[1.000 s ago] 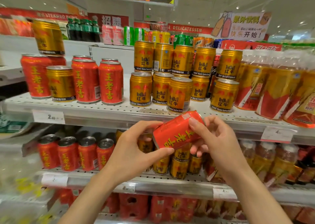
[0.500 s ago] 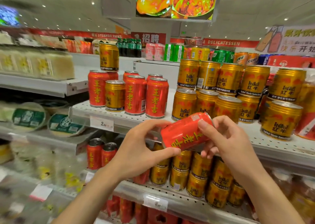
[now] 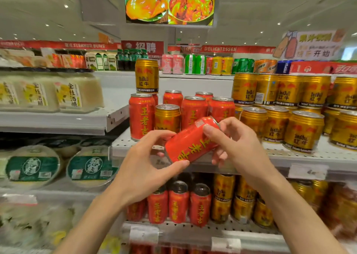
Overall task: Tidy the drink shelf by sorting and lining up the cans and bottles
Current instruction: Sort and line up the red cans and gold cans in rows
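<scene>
Both hands, left hand (image 3: 143,168) and right hand (image 3: 238,145), grip a tilted red can (image 3: 190,140) before the shelf (image 3: 289,158).

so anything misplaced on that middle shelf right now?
Yes. Two gold cans sit among the red cans: one in the front row, another stacked on top of them. The hands hold a red can tilted, off the shelf.
</scene>
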`<state>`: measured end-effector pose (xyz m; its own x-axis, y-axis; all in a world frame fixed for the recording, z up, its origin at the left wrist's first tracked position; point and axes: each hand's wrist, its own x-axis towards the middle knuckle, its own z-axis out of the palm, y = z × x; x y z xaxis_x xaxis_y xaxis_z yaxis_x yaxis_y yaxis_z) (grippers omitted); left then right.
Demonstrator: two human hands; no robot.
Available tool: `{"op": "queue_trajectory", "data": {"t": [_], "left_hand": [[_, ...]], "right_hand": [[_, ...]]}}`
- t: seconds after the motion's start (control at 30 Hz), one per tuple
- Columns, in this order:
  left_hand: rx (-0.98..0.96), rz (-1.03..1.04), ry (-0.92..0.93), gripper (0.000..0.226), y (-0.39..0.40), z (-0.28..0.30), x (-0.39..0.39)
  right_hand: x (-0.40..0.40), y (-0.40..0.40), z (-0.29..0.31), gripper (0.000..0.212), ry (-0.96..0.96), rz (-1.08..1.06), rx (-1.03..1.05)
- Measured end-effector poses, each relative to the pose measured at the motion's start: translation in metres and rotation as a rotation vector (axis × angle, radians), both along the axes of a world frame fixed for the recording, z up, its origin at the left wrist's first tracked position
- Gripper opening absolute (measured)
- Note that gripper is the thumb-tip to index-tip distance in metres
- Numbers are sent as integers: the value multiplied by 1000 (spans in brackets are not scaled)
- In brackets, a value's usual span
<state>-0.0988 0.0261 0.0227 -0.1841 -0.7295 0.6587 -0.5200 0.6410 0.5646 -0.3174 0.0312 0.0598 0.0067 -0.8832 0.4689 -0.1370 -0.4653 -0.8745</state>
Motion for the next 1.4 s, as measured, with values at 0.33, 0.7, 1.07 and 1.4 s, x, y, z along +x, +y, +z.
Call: {"op": "queue_trajectory", "data": {"t": [0.33,0.7,1.07,1.4], "left_hand": [[-129,86,-146,78,-22,11,31],[-97,202,-86,69,-15,16,43],[88,316,90,63,-9,8,58],[145,318,105,80,-4,10,63]], "right_hand": [[53,-13,20,49,15,-14,-27],[69,-23,47,33,262,37,-71],[72,-50,51,44,999,-239,-207],[64,-69,50,48,846,-14,-277]]}}
